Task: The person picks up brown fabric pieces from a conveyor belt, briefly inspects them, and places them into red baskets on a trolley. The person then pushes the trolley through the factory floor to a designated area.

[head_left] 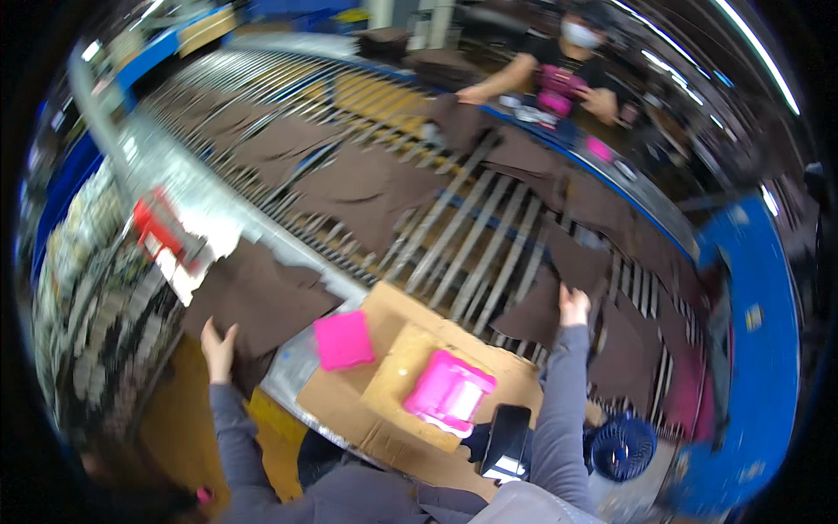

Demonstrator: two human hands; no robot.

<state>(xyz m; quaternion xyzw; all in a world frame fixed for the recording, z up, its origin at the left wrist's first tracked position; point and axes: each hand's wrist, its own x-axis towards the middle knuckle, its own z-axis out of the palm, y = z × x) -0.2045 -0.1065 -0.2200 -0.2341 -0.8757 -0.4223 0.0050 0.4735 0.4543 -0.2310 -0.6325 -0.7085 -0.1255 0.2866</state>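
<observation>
My left grip (218, 349) is at the lower left of the frame, thumb and fingers spread, at the near edge of a broad brown piece (257, 297). That piece lies over the metal bench (163, 170), beside a red device (161, 229). My right grip (573, 307), right of centre, touches another brown piece (580, 260); I cannot tell whether it pinches it.

The barest stretch of the slatted bed (489, 253) runs through the middle of the frame, between my arms. More brown pieces cover its upper left and right. At far right a blue panel (751, 349) bounds it; along the top, a masked co-worker's hand (473, 94) touches a piece.

Between my forearms, cardboard (349, 410) carries a pink square (344, 340) and a yellowish board (388, 371) with a shiny pink block (449, 393). A phone (508, 437) sits just left of my right sleeve, a dark blue fan (622, 446) to its right.
</observation>
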